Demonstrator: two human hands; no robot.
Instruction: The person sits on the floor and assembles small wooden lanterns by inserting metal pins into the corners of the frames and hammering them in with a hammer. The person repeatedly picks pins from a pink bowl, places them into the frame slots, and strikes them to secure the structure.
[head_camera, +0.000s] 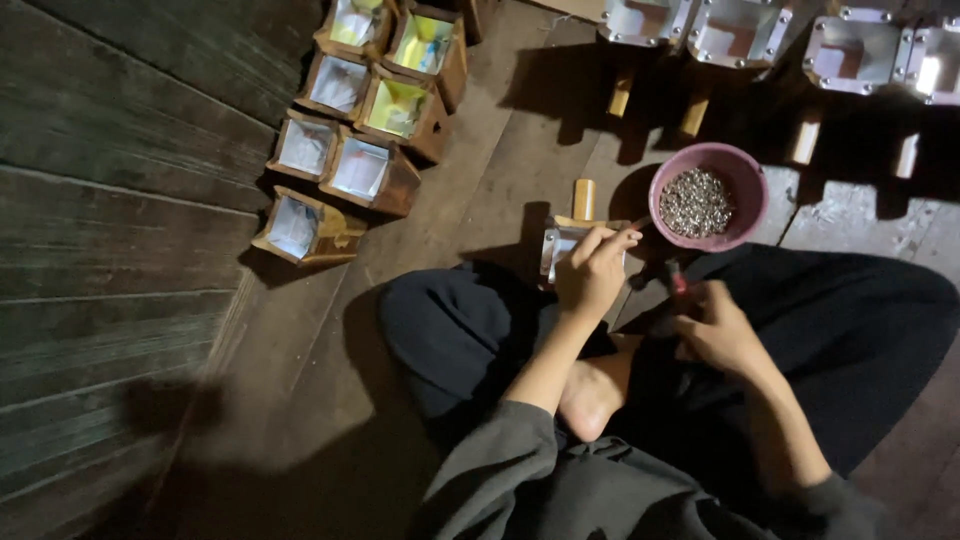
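Box (562, 243) under left hand (592, 272) — small, wooden, metal-lined, stubby handle.

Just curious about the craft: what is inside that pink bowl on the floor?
The pink bowl holds a heap of small shiny metal pieces, too small to identify. The heap covers the bowl's bottom.

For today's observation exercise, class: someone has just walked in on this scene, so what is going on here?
A person sits cross-legged on a wooden floor. Their left hand steadies a small wooden box with a metal-lined opening and a short handle. Their right hand holds a red-handled tool, its working end hidden. A pink round bowl of small silvery metal pieces stands just beyond. Similar boxes lie clustered to the left, and metal-faced ones line the top.
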